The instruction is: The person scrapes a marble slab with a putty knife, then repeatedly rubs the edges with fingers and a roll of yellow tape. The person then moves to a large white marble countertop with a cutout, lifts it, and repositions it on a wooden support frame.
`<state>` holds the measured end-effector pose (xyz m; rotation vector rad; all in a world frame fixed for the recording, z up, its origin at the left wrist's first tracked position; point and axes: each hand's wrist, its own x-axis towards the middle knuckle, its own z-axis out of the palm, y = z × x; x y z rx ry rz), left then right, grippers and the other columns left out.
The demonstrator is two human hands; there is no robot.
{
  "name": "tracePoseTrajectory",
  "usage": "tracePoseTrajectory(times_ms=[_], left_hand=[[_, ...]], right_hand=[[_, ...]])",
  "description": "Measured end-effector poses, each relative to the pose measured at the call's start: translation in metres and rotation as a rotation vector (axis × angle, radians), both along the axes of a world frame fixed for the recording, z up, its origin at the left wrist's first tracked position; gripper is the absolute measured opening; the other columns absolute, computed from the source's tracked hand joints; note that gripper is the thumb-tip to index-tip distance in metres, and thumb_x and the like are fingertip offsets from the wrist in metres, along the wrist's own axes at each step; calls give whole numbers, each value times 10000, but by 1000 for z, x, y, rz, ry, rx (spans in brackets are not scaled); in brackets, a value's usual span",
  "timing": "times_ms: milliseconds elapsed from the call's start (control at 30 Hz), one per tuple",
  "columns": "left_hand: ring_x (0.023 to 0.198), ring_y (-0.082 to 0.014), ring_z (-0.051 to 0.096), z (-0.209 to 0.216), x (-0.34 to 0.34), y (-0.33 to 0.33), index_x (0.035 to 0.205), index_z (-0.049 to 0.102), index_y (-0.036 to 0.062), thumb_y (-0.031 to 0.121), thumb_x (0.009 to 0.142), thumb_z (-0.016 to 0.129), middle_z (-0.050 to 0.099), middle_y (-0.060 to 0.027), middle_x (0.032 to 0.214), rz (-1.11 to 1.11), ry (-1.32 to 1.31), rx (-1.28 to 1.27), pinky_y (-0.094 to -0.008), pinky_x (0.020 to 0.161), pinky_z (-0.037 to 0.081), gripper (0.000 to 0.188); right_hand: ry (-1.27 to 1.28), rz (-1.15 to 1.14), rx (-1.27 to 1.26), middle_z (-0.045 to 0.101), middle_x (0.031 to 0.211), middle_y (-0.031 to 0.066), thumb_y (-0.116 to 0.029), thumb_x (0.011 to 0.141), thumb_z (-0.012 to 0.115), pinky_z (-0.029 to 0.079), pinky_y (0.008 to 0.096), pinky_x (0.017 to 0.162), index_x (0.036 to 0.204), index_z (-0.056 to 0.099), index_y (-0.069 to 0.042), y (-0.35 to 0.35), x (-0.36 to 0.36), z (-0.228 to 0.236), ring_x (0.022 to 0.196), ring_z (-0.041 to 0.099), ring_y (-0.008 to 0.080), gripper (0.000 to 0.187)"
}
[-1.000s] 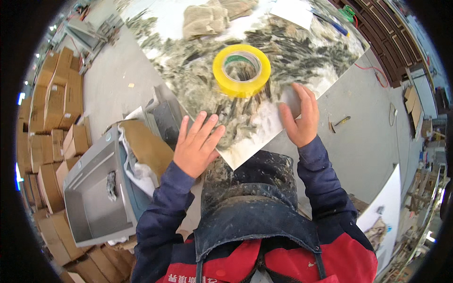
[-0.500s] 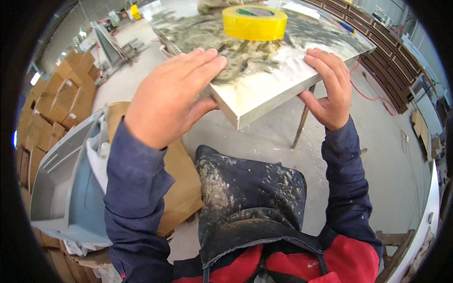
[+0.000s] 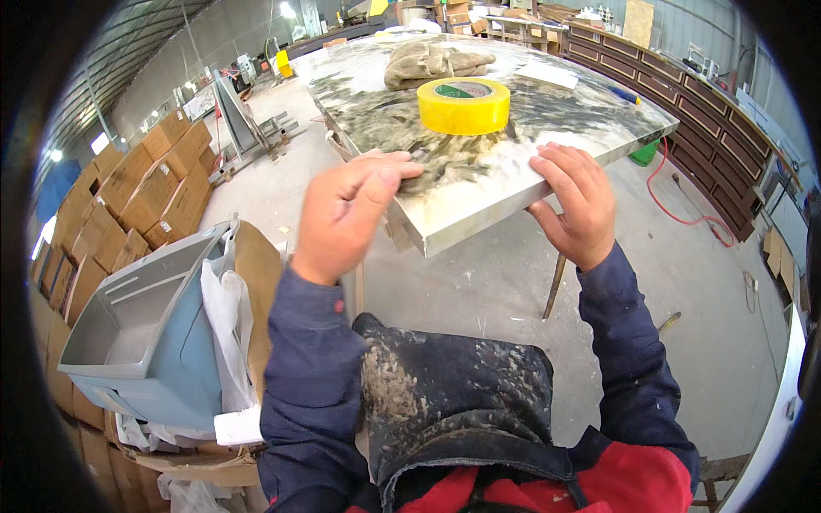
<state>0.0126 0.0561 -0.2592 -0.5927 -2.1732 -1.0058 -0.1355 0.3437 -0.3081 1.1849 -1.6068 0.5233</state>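
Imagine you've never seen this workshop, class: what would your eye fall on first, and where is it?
Probably the bright yellow tape roll, lying flat on the marbled slab in front of a crumpled beige cloth. Then the hands near the slab's front corner: left hand at its left edge, right hand gripping its right edge. At lower left sits a blue-grey basin.
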Motion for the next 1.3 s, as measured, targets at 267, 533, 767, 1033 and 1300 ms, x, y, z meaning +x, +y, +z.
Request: tracePoseTrajectory(times_ms=[267, 533, 767, 1033, 1300], left_hand=[[983, -345, 719, -44, -69, 23, 874, 752, 15, 287, 1092, 357, 781, -147, 966, 45, 574, 106, -452, 970, 471, 526], [921, -342, 728, -50, -68, 27, 834, 731, 21, 390, 1119, 275, 779, -129, 921, 80, 638, 86, -484, 933, 483, 652], [904, -333, 728, -52, -71, 27, 819, 719, 27, 424, 1133, 233, 774, -135, 915, 106, 691, 66, -498, 916, 485, 703], [859, -326, 719, -57, -77, 27, 795, 718, 27, 455, 1132, 241, 768, -132, 879, 91, 755, 110, -475, 863, 496, 725], [788, -313, 711, -58, -86, 33, 742, 680, 32, 426, 1130, 278, 735, -120, 798, 71, 885, 215, -452, 802, 503, 683]], right_hand=[[116, 91, 34, 715, 1198, 156, -370, 794, 838, 532, 480, 982, 1211, 698, -45, -11, 0, 7, 1102, 687, 355, 547], [168, 116, 1, 725, 1148, 169, -473, 900, 746, 541, 487, 930, 1174, 702, -20, -16, -7, 4, 1050, 702, 363, 532], [128, 121, 3, 722, 1157, 172, -467, 907, 740, 540, 488, 925, 1178, 703, -23, -18, -5, 2, 1063, 698, 375, 521], [85, 107, 17, 721, 1187, 174, -441, 880, 775, 535, 498, 948, 1181, 709, -27, -17, -1, 3, 1092, 695, 384, 516], [29, 74, 28, 719, 1223, 182, -397, 827, 828, 519, 494, 990, 1210, 715, -18, -15, 8, 3, 1135, 690, 390, 550]])
